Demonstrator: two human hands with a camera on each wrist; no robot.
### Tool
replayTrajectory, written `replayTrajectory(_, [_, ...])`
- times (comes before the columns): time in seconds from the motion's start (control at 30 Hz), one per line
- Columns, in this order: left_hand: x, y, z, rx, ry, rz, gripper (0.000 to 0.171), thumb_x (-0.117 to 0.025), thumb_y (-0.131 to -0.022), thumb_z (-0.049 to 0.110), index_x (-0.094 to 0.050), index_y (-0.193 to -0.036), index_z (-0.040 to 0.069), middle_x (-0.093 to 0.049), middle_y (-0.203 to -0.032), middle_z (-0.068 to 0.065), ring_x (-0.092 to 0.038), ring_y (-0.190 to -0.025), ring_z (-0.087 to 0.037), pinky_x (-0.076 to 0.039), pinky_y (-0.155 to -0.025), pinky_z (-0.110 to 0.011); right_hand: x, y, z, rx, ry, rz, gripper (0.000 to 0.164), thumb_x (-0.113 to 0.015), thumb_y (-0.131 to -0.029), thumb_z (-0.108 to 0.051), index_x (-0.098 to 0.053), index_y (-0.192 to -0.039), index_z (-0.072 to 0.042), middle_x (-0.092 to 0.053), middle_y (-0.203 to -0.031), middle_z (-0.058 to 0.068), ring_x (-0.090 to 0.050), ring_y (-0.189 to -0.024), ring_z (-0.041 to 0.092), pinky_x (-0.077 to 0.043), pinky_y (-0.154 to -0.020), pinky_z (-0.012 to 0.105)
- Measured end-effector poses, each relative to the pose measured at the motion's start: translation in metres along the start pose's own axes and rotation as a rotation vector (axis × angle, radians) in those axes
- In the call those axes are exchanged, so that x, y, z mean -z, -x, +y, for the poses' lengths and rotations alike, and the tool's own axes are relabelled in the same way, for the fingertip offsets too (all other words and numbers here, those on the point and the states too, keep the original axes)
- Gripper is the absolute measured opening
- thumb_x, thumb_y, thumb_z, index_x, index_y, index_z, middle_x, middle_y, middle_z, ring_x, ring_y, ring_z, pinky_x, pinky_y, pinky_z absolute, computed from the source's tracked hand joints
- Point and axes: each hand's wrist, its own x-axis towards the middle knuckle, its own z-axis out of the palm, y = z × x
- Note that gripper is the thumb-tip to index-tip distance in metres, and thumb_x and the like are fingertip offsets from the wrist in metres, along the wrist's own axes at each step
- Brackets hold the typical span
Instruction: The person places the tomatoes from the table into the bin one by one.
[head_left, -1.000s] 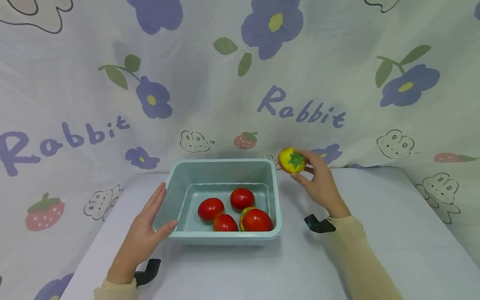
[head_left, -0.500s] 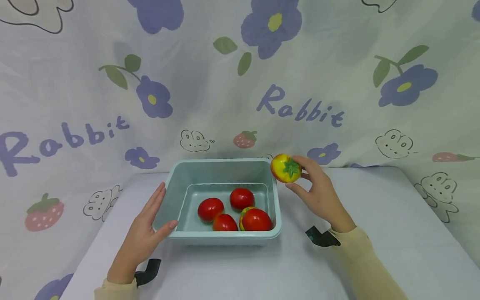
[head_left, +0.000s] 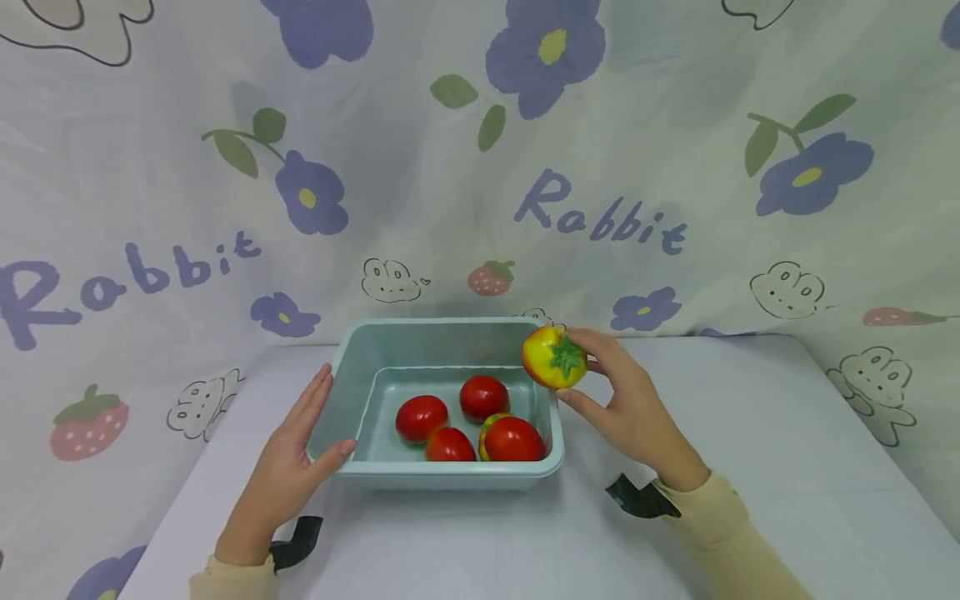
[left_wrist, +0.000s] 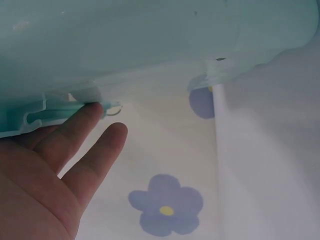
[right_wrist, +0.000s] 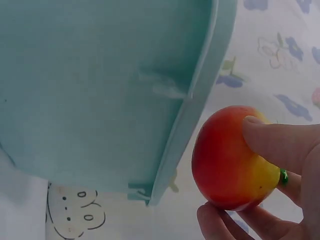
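Observation:
My right hand (head_left: 628, 404) pinches a toy tomato (head_left: 546, 360), yellow shading to red with a green leafy top, between thumb and fingertips. It is up at the right rim of a pale blue-green plastic bin (head_left: 450, 469), overlapping the back right corner in the head view. In the right wrist view the tomato's red side (right_wrist: 225, 155) faces the bin's outer wall. Against the bin's left side lies my left hand (head_left: 283, 471), fingers straight, thumb at the front left corner. Several red tomatoes (head_left: 483, 397) lie in the bin, mostly toward the front right.
The bin stands on a table with a white cloth (head_left: 465, 550). Right behind the table hangs a curtain (head_left: 420, 167) printed with flowers, rabbits and strawberries. A black strap piece (head_left: 641, 497) sticks out at each wrist.
My right hand has brought the tomato left and toward me, from beyond the bin's back right corner to over its right rim. The left hand and the bin stay put.

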Motion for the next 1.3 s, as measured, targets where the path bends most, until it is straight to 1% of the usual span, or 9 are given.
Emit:
replayTrajectory(0.17, [0.0,0.0,0.0,-0.002,0.005,-0.001,0.087,-0.073,-0.09,0.023,-0.023,-0.161,0.014,-0.018,-0.168,-0.005,-0.02,-0.152,-0.031,-0.029,-0.106,-0.074,-0.008,-0.001,-0.005,0.005,0.001,-0.034,0.072,-0.081,-0.084,-0.009,-0.047,-0.147,-0.017,-0.048,-0.149,0.004,-0.051,-0.129,0.021,-0.055,-0.095,0.046])
replayTrajectory(0.37, [0.0,0.0,-0.001,-0.003,0.004,0.0,0.087,-0.073,-0.09,0.021,-0.023,-0.161,0.015,-0.018,-0.168,-0.001,-0.02,-0.152,-0.028,-0.029,-0.106,-0.074,-0.02,-0.005,-0.013,0.019,-0.001,-0.076,0.069,-0.08,-0.086,-0.013,-0.047,-0.147,-0.014,-0.048,-0.148,0.005,-0.052,-0.129,0.022,-0.053,-0.098,0.042])
replayTrajectory(0.53, [0.0,0.0,-0.001,-0.002,0.003,-0.003,0.087,-0.072,-0.091,0.023,-0.023,-0.161,0.015,-0.017,-0.168,0.001,-0.02,-0.152,-0.03,-0.03,-0.105,-0.074,-0.029,-0.009,-0.018,0.011,-0.004,-0.116,0.068,-0.08,-0.087,-0.015,-0.048,-0.146,-0.014,-0.047,-0.148,0.005,-0.049,-0.133,0.023,-0.05,-0.102,0.041])
replayTrajectory(0.73, [0.001,0.0,0.001,0.002,0.002,-0.005,0.086,-0.072,-0.091,0.025,-0.023,-0.161,0.013,-0.018,-0.168,-0.003,-0.02,-0.152,-0.033,-0.031,-0.104,-0.075,-0.038,-0.017,-0.022,0.014,0.023,-0.16,0.065,-0.079,-0.089,-0.019,-0.049,-0.146,-0.012,-0.046,-0.15,0.007,-0.049,-0.133,0.023,-0.047,-0.106,0.042])
replayTrajectory(1.0, [0.0,0.0,0.0,0.002,-0.002,-0.004,0.086,-0.072,-0.091,0.025,-0.023,-0.161,0.014,-0.018,-0.168,-0.004,-0.02,-0.152,-0.033,-0.03,-0.105,-0.075,-0.047,-0.027,-0.026,0.03,0.057,-0.202,0.065,-0.079,-0.089,-0.021,-0.05,-0.146,-0.015,-0.046,-0.15,0.003,-0.051,-0.133,0.022,-0.049,-0.104,0.041])
replayTrajectory(1.3, [0.0,0.0,0.001,0.001,-0.001,-0.001,0.086,-0.072,-0.091,0.025,-0.023,-0.161,0.013,-0.019,-0.167,-0.005,-0.021,-0.152,-0.033,-0.031,-0.104,-0.074,-0.058,-0.035,-0.029,0.065,0.042,-0.247,0.063,-0.078,-0.09,-0.023,-0.05,-0.146,-0.016,-0.046,-0.149,0.002,-0.052,-0.131,0.018,-0.049,-0.103,0.036])
